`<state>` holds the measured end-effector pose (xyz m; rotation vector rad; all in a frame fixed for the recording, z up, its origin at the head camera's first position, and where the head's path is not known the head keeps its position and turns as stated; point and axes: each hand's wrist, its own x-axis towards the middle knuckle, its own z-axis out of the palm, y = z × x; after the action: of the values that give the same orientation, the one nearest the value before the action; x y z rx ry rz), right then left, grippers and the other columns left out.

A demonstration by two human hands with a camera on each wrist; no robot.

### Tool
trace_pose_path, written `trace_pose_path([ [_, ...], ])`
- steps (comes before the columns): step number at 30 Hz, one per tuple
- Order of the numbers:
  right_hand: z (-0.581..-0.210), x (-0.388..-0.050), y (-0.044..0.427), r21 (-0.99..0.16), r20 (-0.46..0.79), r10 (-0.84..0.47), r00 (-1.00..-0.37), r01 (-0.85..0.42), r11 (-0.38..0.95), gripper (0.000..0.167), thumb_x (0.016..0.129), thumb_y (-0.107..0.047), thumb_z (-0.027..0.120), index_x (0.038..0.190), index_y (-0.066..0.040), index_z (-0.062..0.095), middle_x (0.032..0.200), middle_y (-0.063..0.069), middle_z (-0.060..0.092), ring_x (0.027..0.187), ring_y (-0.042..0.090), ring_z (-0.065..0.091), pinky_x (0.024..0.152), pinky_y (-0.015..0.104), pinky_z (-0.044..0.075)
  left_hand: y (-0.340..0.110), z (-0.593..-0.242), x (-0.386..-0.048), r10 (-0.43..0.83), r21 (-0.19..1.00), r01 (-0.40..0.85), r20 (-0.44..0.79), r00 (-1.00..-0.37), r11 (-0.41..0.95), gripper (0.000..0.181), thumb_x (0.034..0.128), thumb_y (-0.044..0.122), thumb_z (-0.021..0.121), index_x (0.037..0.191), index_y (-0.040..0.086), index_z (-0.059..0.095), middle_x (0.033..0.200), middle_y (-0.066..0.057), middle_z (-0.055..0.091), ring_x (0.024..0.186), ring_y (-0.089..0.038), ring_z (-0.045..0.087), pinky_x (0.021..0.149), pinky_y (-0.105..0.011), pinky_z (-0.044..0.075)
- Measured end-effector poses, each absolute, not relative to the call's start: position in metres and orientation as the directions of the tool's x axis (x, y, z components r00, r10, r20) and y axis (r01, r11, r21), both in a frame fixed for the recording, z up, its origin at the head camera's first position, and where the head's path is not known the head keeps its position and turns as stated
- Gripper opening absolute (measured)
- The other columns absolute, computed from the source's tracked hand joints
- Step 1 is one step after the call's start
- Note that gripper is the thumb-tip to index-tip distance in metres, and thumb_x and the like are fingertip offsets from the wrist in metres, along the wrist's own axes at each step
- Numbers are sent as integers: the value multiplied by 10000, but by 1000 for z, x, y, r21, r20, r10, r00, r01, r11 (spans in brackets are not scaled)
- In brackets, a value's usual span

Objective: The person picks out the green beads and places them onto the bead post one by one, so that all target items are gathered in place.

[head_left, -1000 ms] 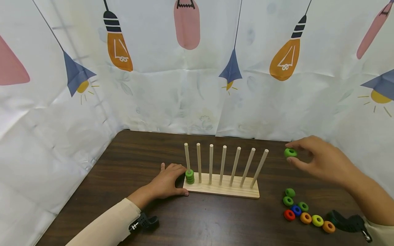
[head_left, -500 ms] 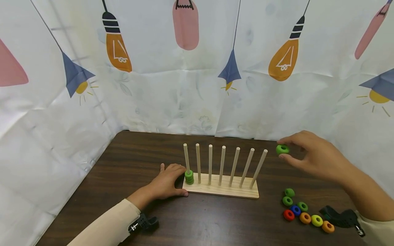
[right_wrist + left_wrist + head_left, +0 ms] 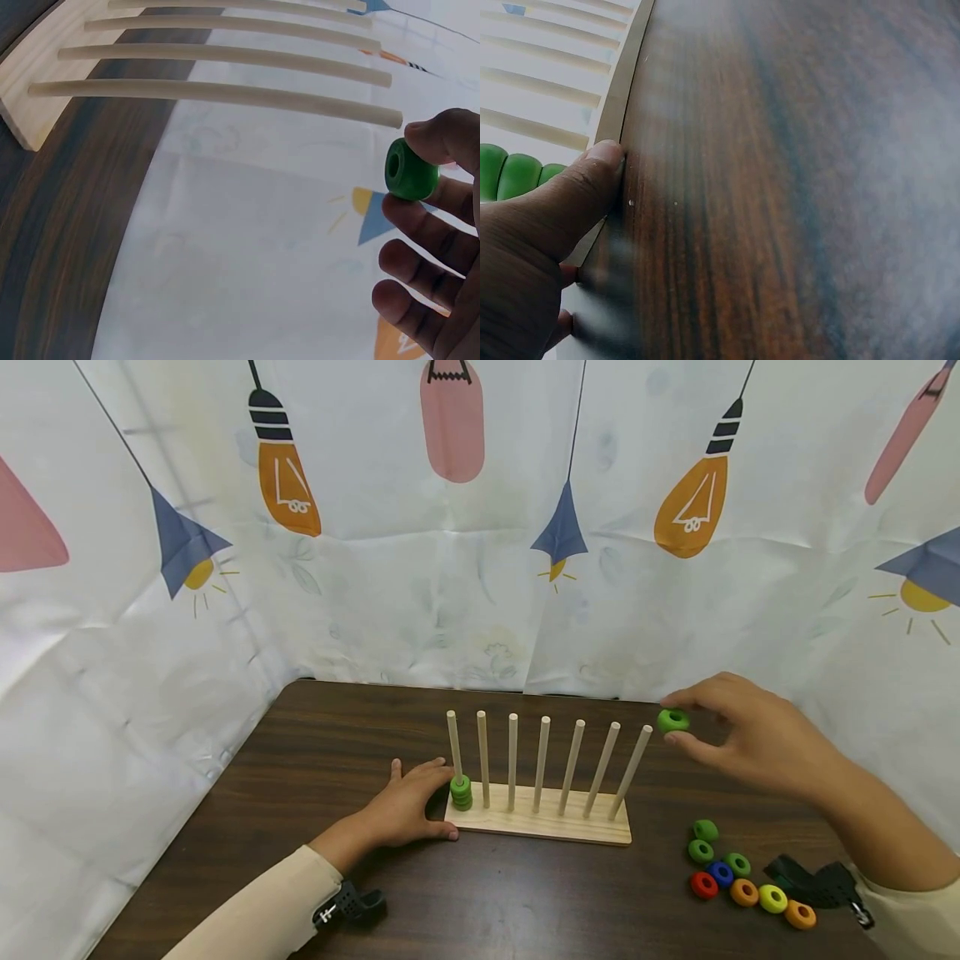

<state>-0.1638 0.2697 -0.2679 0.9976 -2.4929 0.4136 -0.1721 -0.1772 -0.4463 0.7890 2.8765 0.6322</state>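
The right hand [image 3: 757, 739] pinches a green bead [image 3: 669, 725] between thumb and fingers, the other fingers loosely apart. We judge the grip on its sides is meant to leave the hole clear. Just beside the bead, not touching, is the tip of the nearest peg [image 3: 632, 772], one of seven on the stand [image 3: 525, 824]. Nearer the body from this hand, loose beads [image 3: 737, 871] lie on the table [image 3: 570, 910], presumably within its easy reach. Across the stand, the left hand [image 3: 405, 802] grips the far end, thumb along the front edge, seemingly to steady it; beside its fingers a green stack [image 3: 461, 795] sits on the end peg. We cannot count that stack surely; the left wrist view cuts it off. The strap [image 3: 813, 885] may hide more beads.
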Motion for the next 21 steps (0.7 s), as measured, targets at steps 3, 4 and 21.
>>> trace_pose_path([
  [3,-266,-163,266,-129,481,-571,-665,-698,705,443,739,-148,923,1135,-219,739,1018,-173,654,901,29,549,745,205,444,-177,-447,-172,504,407,468,21,-864,785,881,790,484,872,1482,72,517,1528,-144,491,1484,-336,337,1073,-814,55],
  [4,-265,-162,265,-134,481,-569,-667,-698,704,435,742,-146,921,1130,-216,739,1014,-178,651,903,27,549,745,204,444,-178,-447,-173,502,405,467,21,-864,786,878,790,490,871,1479,75,518,1527,-146,491,1483,-335,339,1074,-814,57],
  [21,-261,-166,253,-122,511,-620,-595,-765,633,470,734,-114,909,1157,-225,737,1036,-144,671,924,45,550,771,201,438,-178,-447,-173,507,394,472,16,-862,789,889,790,515,862,1481,74,515,1529,-137,488,1487,-319,335,1079,-809,65],
])
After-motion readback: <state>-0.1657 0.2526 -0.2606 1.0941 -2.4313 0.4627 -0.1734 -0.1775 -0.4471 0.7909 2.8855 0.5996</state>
